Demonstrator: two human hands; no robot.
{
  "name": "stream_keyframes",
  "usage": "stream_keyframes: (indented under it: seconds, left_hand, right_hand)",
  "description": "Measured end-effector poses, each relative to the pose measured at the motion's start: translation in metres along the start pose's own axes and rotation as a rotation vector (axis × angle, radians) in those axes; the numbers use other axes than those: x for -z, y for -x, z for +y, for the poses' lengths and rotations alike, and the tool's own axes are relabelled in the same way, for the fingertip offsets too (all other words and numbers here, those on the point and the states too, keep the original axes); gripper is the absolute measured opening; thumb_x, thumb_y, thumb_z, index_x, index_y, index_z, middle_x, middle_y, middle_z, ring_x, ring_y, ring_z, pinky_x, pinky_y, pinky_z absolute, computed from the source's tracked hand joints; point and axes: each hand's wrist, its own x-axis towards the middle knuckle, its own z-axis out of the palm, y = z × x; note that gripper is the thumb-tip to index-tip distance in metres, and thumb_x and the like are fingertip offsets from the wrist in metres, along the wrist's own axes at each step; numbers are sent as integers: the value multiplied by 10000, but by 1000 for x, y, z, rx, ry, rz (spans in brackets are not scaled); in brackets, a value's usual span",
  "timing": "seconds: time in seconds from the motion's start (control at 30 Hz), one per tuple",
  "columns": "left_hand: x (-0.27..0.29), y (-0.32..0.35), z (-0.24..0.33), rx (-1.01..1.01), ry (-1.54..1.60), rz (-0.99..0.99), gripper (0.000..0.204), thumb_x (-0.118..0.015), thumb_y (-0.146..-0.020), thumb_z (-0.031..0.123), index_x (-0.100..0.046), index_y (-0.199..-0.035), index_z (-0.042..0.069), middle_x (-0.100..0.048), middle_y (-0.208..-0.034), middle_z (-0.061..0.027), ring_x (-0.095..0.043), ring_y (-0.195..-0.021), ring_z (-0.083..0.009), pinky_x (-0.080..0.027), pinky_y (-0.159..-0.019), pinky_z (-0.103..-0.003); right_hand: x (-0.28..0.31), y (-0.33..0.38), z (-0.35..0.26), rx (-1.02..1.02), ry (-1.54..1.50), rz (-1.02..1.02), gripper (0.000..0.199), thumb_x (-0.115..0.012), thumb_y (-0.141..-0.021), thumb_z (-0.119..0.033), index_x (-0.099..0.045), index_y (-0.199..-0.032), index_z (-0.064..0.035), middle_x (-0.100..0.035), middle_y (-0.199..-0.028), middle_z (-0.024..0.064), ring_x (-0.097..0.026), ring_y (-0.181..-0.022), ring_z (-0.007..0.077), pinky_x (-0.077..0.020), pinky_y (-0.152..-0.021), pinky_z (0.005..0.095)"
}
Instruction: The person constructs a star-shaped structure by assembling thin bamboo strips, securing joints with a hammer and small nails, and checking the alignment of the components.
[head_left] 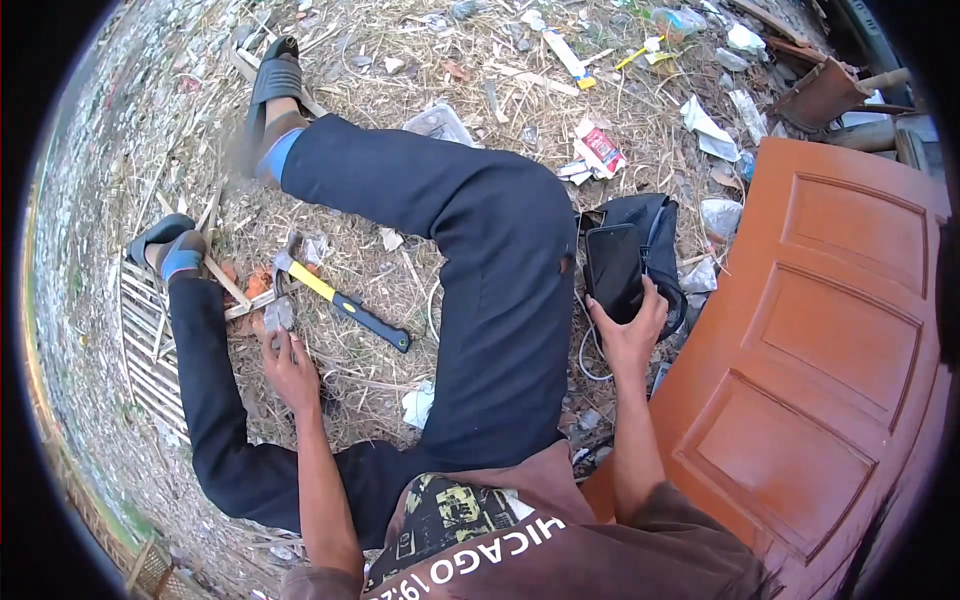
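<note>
Location type: outdoor, unpaved yard or open lot. Indicators: daylit, straw-strewn ground (pixel 170 130); scattered litter (pixel 710 132), including a red-and-white packet (pixel 600 148) and a clear plastic container (pixel 440 124); a slatted panel (pixel 141 322) at the left and a brown panelled door (pixel 838 316) at the right.

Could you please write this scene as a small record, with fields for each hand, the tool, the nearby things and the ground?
Left hand: the hand is at a grey flat piece; whether it grips it cannot be told
Right hand: the hand holds a dark phone
Tool: hammer with yellow and black handle, lying between the legs
Nearby: black bag by the phone; reddish-brown panelled door at right
Ground: strewn with dry stalks
</note>
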Motion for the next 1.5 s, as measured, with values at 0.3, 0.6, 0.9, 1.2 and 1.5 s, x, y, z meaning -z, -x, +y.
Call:
stream_keyframes:
  seconds: [0.3,0.6,0.9,1.2,1.5]
  left_hand:
    - [-1,-1,1,23,33,-14,307,-605,-940,162,-660,-1208,22,-584,-1187,-147,-581,-960,-298,-477,-811,-387]
    - [-5,1,-4,-78,-9,46,322,-619,-920,129,-649,-1221,19,-563,-1219,-147,-546,-864,-274,-463,-776,-382]
    - [-8,2,-7,-36,22,27,320,-611,-935,139,-642,-1229,16,-549,-1229,-180,-557,-960,-309,-458,-812,-394]
    - [-8,3,-5,14,61,-16,334,-605,-937,135,-630,-1249,19,-541,-1248,-173,-548,-958,-298,-457,-819,-386]
    - [-8,3,-5,-13,31,-16,352,-603,-935,140,-620,-1260,4,-533,-1263,-182,-540,-974,-297,-459,-814,-383]
  right_hand:
    - [0,1,-3,7,51,8,868,-874,-646,-262,-437,-1356,-20,-466,-1208,209,-450,-1144,397,-384,-984,486]
    - [0,0,-7,-35,71,-8,872,-872,-655,-280,-432,-1356,-6,-460,-1215,220,-438,-1164,400,-362,-1007,485]
    - [0,0,-8,-16,68,-2,866,-864,-655,-270,-421,-1342,16,-459,-1199,220,-438,-1159,407,-364,-1000,486]
    - [-3,-4,3,-34,2,-42,859,-858,-659,-284,-433,-1341,20,-470,-1182,212,-473,-1132,391,-387,-981,471]
    - [-7,-3,9,-5,-18,-26,855,-853,-675,-312,-438,-1339,29,-497,-1155,207,-507,-1079,380,-405,-945,447]
